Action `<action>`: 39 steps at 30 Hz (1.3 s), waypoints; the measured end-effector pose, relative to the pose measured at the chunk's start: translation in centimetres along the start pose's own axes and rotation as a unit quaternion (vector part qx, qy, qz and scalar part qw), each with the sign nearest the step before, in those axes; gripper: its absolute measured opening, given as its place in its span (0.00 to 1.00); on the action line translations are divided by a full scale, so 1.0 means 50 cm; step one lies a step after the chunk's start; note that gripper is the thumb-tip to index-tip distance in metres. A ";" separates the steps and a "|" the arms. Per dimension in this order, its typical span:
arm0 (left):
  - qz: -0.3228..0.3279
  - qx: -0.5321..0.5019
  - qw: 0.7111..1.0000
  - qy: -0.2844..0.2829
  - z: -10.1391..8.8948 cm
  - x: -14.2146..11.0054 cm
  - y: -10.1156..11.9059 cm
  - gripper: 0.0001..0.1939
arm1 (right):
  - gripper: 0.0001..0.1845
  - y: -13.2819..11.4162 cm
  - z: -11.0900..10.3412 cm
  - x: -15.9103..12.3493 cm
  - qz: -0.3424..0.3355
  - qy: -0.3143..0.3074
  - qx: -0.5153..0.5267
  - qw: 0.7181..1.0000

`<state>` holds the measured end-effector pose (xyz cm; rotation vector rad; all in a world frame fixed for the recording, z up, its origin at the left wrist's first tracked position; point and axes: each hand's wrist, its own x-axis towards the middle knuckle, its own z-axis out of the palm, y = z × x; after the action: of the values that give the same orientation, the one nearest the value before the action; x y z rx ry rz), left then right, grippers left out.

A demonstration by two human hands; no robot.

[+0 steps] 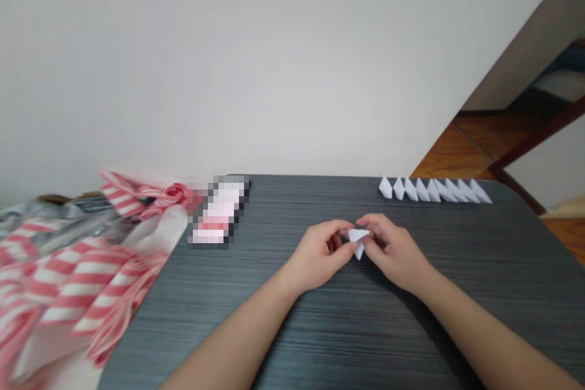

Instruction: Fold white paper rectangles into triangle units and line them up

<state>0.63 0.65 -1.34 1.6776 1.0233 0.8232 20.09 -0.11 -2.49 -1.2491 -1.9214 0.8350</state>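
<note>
A small folded white paper piece is pinched between both hands above the dark table, its pointed lower end hanging toward me. My left hand grips its left side with thumb and forefinger. On the other side, my right hand holds the right edge, fingers closed on it. Parts of the paper are covered by the fingertips. At the back right of the table stands a row of several folded white paper pieces, pointed at the top and set close together.
The dark wood-grain table has rounded corners and meets a pale wall. A blurred-out flat object lies at its left back edge. Red-and-white striped cloth is heaped beside the table's left side. Wooden floor shows at right.
</note>
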 end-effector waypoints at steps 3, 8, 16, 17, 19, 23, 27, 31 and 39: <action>-0.014 -0.072 0.997 -0.001 -0.002 0.000 -0.002 0.15 | 0.12 0.004 -0.004 -0.002 -0.005 -0.016 0.064 0.998; -0.048 -0.224 0.973 -0.007 -0.001 -0.001 -0.007 0.19 | 0.13 0.001 -0.015 -0.001 -0.043 -0.012 0.100 0.994; -0.053 -0.319 0.946 -0.025 0.000 0.005 -0.012 0.25 | 0.17 0.009 -0.021 0.000 -0.140 -0.009 0.070 0.988; -0.053 -0.324 0.944 -0.026 -0.001 0.006 -0.012 0.26 | 0.18 0.009 -0.021 0.000 -0.147 -0.011 0.061 0.987; -0.059 -0.326 0.943 -0.021 0.000 0.006 -0.012 0.27 | 0.19 0.008 -0.020 -0.002 -0.154 -0.015 0.040 0.987; -0.085 -0.273 0.958 -0.019 0.002 0.007 -0.011 0.21 | 0.18 0.005 -0.019 -0.002 -0.160 -0.013 0.014 0.987; -0.095 -0.216 0.971 -0.041 0.000 0.009 -0.011 0.13 | 0.15 0.005 -0.013 0.001 -0.161 -0.013 0.008 0.987; -0.103 -0.199 0.974 -0.040 0.000 0.010 -0.013 0.11 | 0.15 0.010 -0.006 -0.004 -0.098 -0.014 0.029 0.995; -0.105 -0.147 0.982 -0.055 0.001 0.004 -0.014 0.10 | 0.08 0.000 -0.007 -0.004 0.010 -0.034 0.033 0.999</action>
<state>0.57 0.93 -2.00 1.3257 0.9332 0.6967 20.43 -0.23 -2.30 -1.2157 -1.9213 0.9544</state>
